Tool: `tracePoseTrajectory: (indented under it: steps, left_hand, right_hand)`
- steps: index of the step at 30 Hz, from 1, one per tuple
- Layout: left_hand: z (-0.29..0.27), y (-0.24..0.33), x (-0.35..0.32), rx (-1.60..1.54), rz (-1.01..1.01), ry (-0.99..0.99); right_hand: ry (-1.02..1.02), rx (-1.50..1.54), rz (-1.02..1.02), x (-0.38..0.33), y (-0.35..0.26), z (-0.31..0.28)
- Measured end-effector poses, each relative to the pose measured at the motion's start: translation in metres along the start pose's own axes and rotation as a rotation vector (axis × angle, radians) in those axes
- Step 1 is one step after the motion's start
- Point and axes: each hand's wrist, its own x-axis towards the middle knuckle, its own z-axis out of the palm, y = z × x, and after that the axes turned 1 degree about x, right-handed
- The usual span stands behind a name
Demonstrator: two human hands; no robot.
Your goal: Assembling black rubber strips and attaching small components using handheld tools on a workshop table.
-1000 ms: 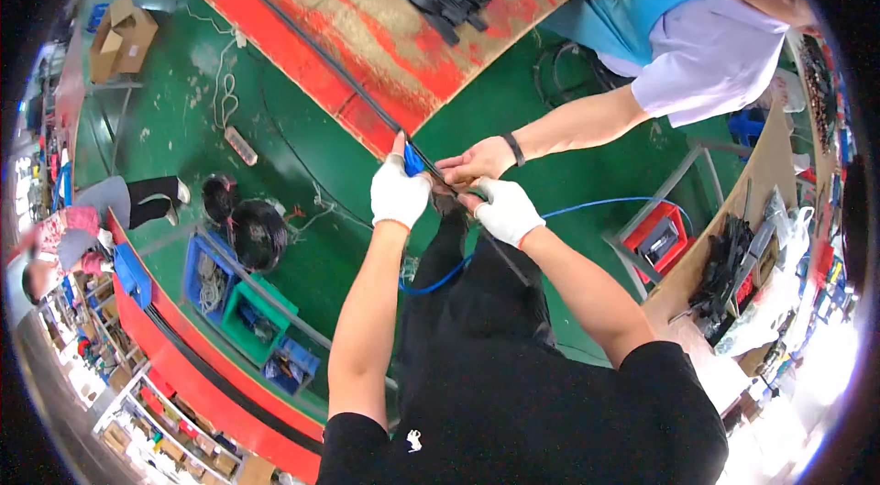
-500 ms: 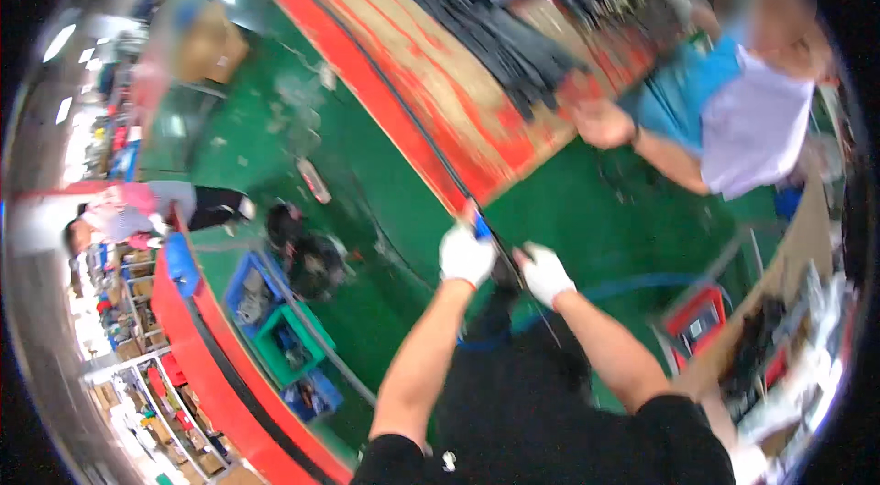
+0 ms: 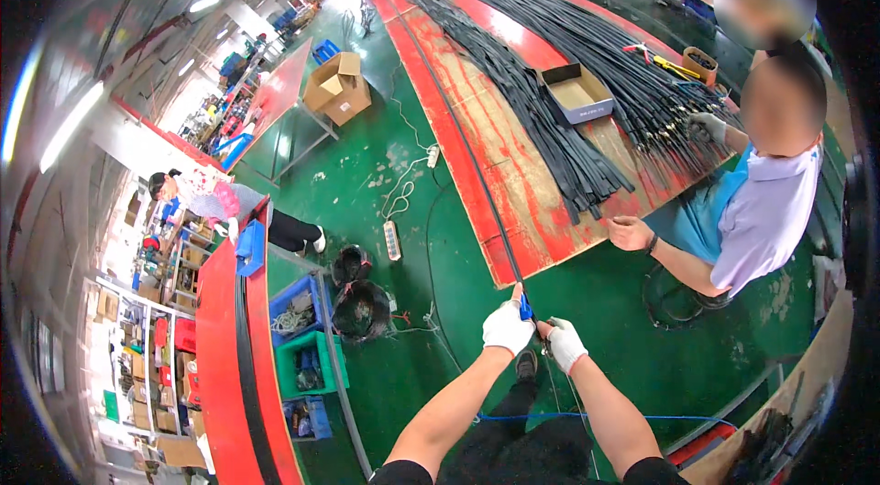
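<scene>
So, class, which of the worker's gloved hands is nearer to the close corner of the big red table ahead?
Left. The left hand is just below the table corner in the picture; the right hand is lower and farther right.

A long, thin black strand (image 3: 500,228) lies nearly straight along the left edge of the worktop (image 3: 539,247) and runs off at the near corner; just beyond that corner, a small blue piece (image 3: 525,306), partly hidden, sits beside it.
</scene>
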Motion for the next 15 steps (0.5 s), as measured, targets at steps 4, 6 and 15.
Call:
tracePoseTrajectory:
  steps: [4,6,15]
  left_hand:
    - [0.003,0.005,-0.026,0.029,0.021,-0.034]
    - [0.007,-0.004,-0.030,0.032,0.039,0.003]
    - [0.030,0.005,-0.045,-0.046,0.107,0.012]
  right_hand:
    - [0.033,0.034,-0.067,-0.002,0.016,0.001]
    - [0.027,-0.022,-0.073,-0.006,0.017,0.004]
    - [0.027,-0.069,-0.134,-0.017,0.031,-0.017]
